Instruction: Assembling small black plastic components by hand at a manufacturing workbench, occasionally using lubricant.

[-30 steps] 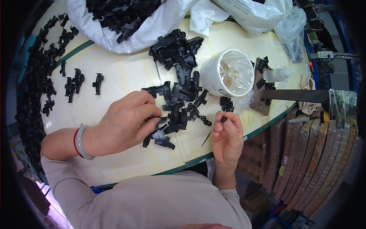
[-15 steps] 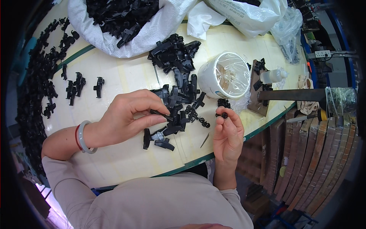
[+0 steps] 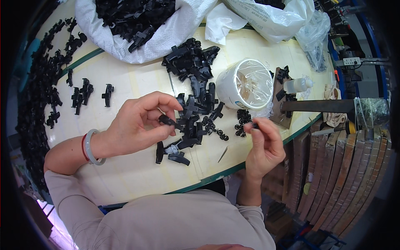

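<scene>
Over the near half of the pale worktop (image 3: 125, 179), both hands are at work. The left hand (image 3: 139, 118) is partly curled, its thumb and fingers closed around a black plastic part (image 3: 168, 121) just left of a loose heap of similar parts (image 3: 191, 104). The right hand (image 3: 266, 148), slightly blurred, pinches a small dark piece (image 3: 254, 125) between thumb and fingertips, the other fingers loosely bent; the piece's exact shape is too small to tell. Just left of that hand lie small black round pieces (image 3: 241, 116), near the foot of a white tub (image 3: 228, 85) covered with clear film. A thin metal strip (image 3: 223, 154) rests between the hands, nearer the right one. Farther back, a white woven sack (image 3: 125, 54) holds many black parts. Well left of the heap, a single black part (image 3: 107, 95) lies beside a touching pair (image 3: 82, 96). A translucent bottle (image 3: 296, 85) lies tilted right of the tub.
</scene>
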`<action>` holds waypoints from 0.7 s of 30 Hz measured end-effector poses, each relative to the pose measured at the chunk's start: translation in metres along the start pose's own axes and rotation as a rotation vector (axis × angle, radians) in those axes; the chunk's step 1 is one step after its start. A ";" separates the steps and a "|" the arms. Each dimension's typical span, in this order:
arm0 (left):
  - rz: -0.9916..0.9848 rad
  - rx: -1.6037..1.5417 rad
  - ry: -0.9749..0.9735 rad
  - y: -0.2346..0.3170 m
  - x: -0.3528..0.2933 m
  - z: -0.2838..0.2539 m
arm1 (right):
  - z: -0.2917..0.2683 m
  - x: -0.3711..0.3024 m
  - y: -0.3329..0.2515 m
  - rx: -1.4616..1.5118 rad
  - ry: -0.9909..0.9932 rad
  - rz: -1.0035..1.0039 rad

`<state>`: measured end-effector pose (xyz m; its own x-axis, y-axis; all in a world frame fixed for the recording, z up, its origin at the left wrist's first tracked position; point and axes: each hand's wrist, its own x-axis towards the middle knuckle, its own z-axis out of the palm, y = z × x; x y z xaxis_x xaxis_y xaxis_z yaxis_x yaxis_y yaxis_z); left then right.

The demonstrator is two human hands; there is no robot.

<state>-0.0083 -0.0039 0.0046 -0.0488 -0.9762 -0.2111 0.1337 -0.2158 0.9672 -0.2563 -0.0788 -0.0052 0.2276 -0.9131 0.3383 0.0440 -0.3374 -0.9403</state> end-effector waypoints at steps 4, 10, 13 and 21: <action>0.042 0.125 -0.030 -0.003 0.002 -0.004 | -0.005 0.018 -0.004 -0.348 0.023 -0.223; -0.012 0.227 -0.097 0.006 0.001 -0.010 | -0.008 0.041 -0.012 -0.657 -0.010 -0.429; 0.149 0.169 -0.049 -0.007 0.003 -0.009 | -0.007 0.052 -0.022 -0.764 -0.119 -0.516; 0.084 0.200 -0.076 -0.004 0.004 -0.011 | -0.002 0.079 -0.020 -0.864 -0.279 -0.571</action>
<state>0.0016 -0.0068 -0.0019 -0.1209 -0.9848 -0.1245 -0.0580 -0.1182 0.9913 -0.2415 -0.1444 0.0405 0.6102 -0.5212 0.5967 -0.4639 -0.8456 -0.2641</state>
